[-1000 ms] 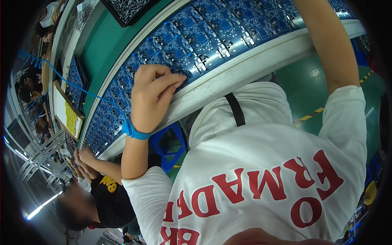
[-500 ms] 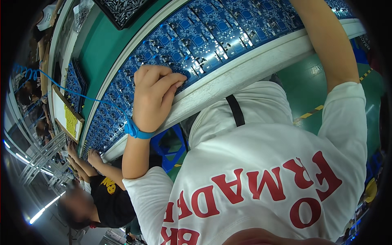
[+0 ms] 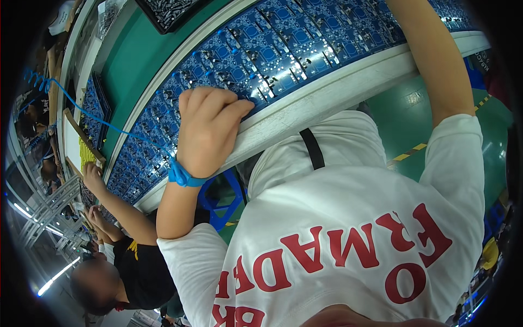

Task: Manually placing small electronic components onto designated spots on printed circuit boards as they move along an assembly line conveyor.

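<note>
The left hand (image 3: 210, 128) was curled into a loose fist, its knuckles and bent fingers resting on the near edge of the row of blue circuit boards (image 3: 283, 46) — whether the fingertips pinched any single part could not be told. A blue wrist strap (image 3: 184, 175) sat just below that hand, and a coiled blue cord (image 3: 87, 111) ran from it away over the boards toward the far left. The right hand was out of view: only the right forearm (image 3: 436, 60) showed, reaching up across the boards past the upper edge of the picture, so its grip could not be told.

The circuit boards lay side by side in a long band directly under and to either side of the left hand, carried on the table, whose pale front rail (image 3: 348, 90) passed just beneath the fist. Beyond the boards, away from the hands, lay a green strip of table surface (image 3: 141, 54) and a black tray of small parts (image 3: 169, 11).

Well to the left of the left hand — further down the same line — a co-worker in a black shirt (image 3: 139, 272) had a hand (image 3: 92, 177) raised at the board row, near a yellow-faced board (image 3: 84, 152).
</note>
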Demonstrator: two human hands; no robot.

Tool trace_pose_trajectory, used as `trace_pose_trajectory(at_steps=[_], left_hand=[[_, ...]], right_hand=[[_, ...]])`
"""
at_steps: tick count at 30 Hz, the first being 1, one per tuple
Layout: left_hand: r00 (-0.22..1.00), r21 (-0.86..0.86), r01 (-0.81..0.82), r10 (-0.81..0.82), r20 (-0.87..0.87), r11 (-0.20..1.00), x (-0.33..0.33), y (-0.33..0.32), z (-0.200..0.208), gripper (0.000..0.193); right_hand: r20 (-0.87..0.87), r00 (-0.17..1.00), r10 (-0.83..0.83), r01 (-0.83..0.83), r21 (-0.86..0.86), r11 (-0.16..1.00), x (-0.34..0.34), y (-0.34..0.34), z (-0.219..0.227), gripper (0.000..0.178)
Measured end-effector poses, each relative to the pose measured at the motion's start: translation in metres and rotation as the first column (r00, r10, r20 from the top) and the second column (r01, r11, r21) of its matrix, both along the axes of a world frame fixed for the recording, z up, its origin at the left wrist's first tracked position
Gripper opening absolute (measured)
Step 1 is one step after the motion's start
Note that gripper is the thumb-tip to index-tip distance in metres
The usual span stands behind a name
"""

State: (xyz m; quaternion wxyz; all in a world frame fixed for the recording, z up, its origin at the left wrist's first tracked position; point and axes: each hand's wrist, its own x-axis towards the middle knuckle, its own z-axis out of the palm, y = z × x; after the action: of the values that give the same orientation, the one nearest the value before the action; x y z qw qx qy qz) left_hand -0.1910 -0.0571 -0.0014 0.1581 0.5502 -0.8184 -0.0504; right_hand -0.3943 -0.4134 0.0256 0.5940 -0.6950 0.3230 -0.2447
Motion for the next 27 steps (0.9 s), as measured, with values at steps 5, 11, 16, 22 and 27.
trace_pose_trajectory(at_steps=[5, 11, 16, 22, 27], left_hand=[[0.999, 0.110, 0.009, -0.015, 0.052, 0.994, 0.000, -0.019, 0.026, 0.024], [0.967, -0.189, -0.216, 0.184, -0.174, 0.958, 0.112, -0.121, -0.002, 0.021], [0.924, -0.213, -0.382, 0.375, -0.073, 0.899, 0.079, -0.161, 0.001, 0.011], [0.855, -0.531, -0.130, -0.176, -0.487, 0.837, 0.082, -0.170, -0.016, 0.012], [0.880, -0.299, -0.369, 0.435, 0.193, 0.880, 0.062, -0.166, 0.008, 0.012]], right_hand=[[0.019, 0.963, -0.267, 0.226, -0.597, 0.770, 0.005, -0.001, -0.037, 0.019], [-0.105, 0.994, -0.024, -0.037, -0.546, 0.837, 0.035, 0.093, -0.016, 0.017], [-0.340, 0.930, 0.137, -0.354, -0.734, 0.580, 0.039, 0.129, -0.032, 0.016], [-0.456, 0.888, 0.064, -0.437, -0.792, 0.425, 0.049, 0.132, -0.036, 0.010], [-0.516, 0.856, 0.003, -0.486, -0.804, 0.344, 0.054, 0.131, -0.035, 0.010]])
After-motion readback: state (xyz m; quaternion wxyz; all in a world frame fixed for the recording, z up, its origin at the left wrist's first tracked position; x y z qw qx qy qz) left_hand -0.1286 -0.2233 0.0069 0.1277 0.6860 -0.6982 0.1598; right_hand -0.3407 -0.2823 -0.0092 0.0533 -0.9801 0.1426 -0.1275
